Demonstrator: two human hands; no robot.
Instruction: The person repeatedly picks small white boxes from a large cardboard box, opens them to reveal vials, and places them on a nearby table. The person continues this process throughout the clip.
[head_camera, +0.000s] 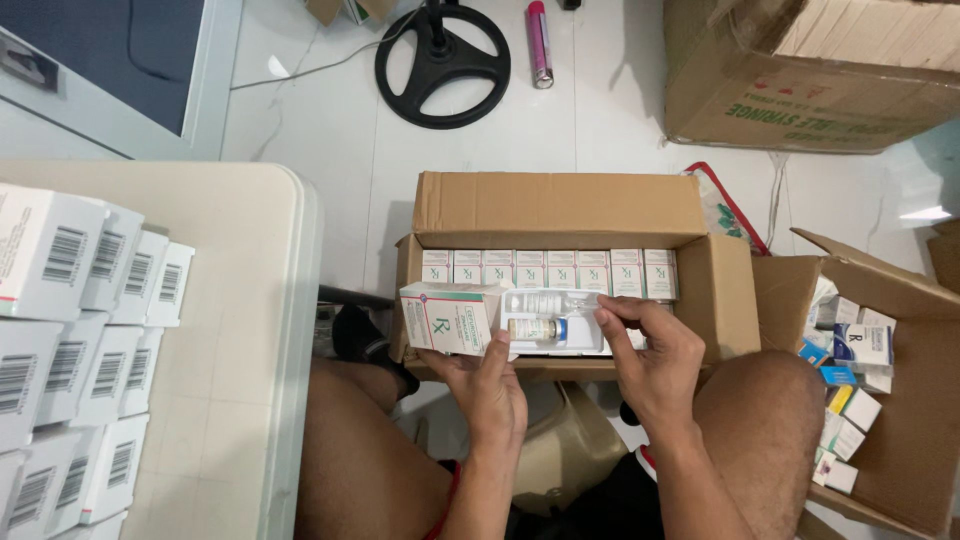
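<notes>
The left hand (490, 385) grips a small white and green carton (447, 318), its fingers clamped on the carton's right end with the thumb on the front face. The right hand (655, 365) holds a clear plastic tray (555, 320), its fingers closed on the tray's right edge. The tray sticks partly out of the carton's open right end and carries a small vial (537, 329) with a pale label, lying on its side. Both items sit directly over the near rim of an open cardboard box (560, 205) on the floor between the person's knees. A row of matching cartons (548, 270) stands upright inside the box along its far wall, at 12 o'clock from the hands. At 9 o'clock, a bench (215, 300) carries stacked white boxes (80, 340) with barcodes facing up. At 3 o'clock, a second open box (915, 420) holds mixed small packages. At 12 o'clock on the floor lies a round black stand base (442, 65), with a pink spray can (540, 42) beside it.
</notes>
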